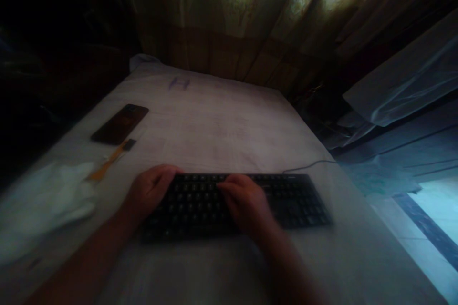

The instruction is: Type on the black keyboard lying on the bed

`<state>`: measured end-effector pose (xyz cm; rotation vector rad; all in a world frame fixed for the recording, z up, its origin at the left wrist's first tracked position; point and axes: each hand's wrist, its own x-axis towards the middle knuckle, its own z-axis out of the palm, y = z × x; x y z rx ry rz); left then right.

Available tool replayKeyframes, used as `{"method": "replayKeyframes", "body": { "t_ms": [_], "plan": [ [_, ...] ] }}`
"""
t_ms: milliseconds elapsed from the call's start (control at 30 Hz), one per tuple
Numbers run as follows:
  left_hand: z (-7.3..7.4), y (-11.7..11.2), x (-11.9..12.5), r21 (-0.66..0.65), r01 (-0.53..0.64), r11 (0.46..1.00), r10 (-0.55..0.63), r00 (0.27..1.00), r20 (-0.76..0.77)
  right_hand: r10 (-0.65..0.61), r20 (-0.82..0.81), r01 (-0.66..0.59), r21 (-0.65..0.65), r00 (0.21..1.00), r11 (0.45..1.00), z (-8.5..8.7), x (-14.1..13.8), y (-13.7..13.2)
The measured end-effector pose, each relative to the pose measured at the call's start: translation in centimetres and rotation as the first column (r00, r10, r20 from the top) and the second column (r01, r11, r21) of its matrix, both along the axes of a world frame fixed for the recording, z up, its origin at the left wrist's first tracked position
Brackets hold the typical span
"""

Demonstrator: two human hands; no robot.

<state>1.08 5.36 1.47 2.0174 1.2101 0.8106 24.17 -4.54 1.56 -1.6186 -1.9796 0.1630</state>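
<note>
Left grip point(150, 191) grasping the left end of the black keyboard point(202, 205), fingers at its rear corner, thumb side toward the keys. Right grip point(246, 200) over the keyboard's middle, fingers bunched, tips down at the keys; can't tell if anything's pinched between them, blurry. Keyboard spans both grips, lies on the pale-covered worktop point(229, 119), its right part sticking out past the right grip, number pad uncovered. Cable point(311, 164) leaves the rear edge beyond and right of the right grip, runs to the worktop's right side. Left of the left grip: crumpled white cloth or bag point(53, 195), unclear which. Orange strip point(110, 159) with a dark block end, between that and the phone, near the left grip, slightly beyond it. Dark phone point(119, 125) farther out, beyond and left of the left grip. Purple H-like mark point(179, 84) well beyond both grips, near the far edge. Patterned curtain point(239, 5) behind that.
</note>
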Motion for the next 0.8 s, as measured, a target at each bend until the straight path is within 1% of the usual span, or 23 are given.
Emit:
{"method": "replayKeyframes", "body": {
  "t_ms": [200, 400, 567, 800],
  "plan": [
    [0.0, 0.0, 0.0, 0.0, 0.003, 1.0, -0.003, 1.0, -0.001, 0.077, -0.032, -0.078, -0.049, 0.997, 0.996, 0.6, 0.3, -0.3],
    [-0.2, 0.0, 0.0, -0.008, -0.007, 1.0, 0.007, 1.0, 0.005, 0.166, -0.028, -0.168, -0.09, 0.986, 0.982, 1.3, 0.5, -0.8],
    [0.0, -0.1, 0.1, -0.022, -0.011, 1.0, 0.011, 1.0, 0.001, 0.186, -0.029, -0.188, -0.123, 0.982, 0.974, 1.6, 0.6, -1.1],
    [-0.2, 0.1, -0.1, -0.011, 0.015, 1.0, -0.015, 1.0, 0.009, 0.217, -0.039, -0.22, -0.218, 0.975, 0.951, 2.7, 0.8, -1.4]
  ]
}}
